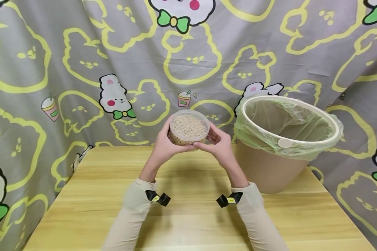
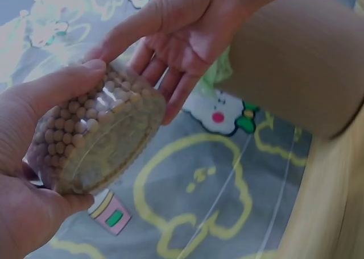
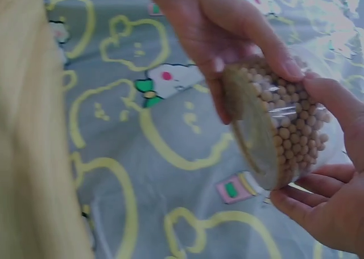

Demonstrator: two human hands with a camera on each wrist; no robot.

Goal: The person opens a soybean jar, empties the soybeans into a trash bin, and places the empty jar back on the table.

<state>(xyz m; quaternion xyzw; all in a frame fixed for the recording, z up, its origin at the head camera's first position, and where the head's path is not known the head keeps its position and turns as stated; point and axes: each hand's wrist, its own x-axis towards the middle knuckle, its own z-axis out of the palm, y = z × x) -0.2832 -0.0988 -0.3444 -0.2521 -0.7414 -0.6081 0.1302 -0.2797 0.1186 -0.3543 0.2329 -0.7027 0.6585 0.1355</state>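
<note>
Both hands hold a round clear plastic tub [image 1: 189, 129] up over the far part of the table, its top turned slightly towards me. Small round beige beans [image 1: 188, 125] fill much of it and show through the wall in both wrist views. My left hand [image 1: 166, 142] grips the left side, thumb along the near wall. From the right, my right hand [image 1: 219, 143] holds it with the thumb at the near side and fingers behind. In the left wrist view the tub's flat base [image 2: 111, 148] faces the camera. The two thumb tips meet at the near wall.
A tan bin [image 1: 267, 167] with a cream rim ring [image 1: 285, 143] and a pale green bag liner [image 1: 248, 134] stands on the table's right side. Behind the wooden table [image 1: 91, 195] hangs a grey cartoon-print curtain [image 1: 138, 62].
</note>
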